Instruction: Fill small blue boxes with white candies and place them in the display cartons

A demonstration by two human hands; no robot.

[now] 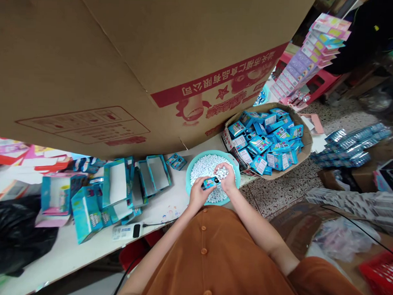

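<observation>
My left hand (198, 194) grips a small blue printed box (210, 182) between thumb and fingers, tilted over a turquoise basin (188, 173). The basin is full of small white candies (204, 164). My right hand (228, 181) is cupped around a handful of the candies, close beside the box's right end. A dark spot shows at that end; whether it is an opening is too small to tell. To the right of the basin, a cut-down carton (304, 157) holds many blue boxes (260, 143) of the same kind.
A huge cardboard carton (122, 67) rises behind the basin. Blue display boxes (118, 183) and a black plastic bag (16, 231) stand left on the white table (169, 202). A cable (160, 224) lies near the front edge. Stacked pastel boxes (296, 65) stand at right.
</observation>
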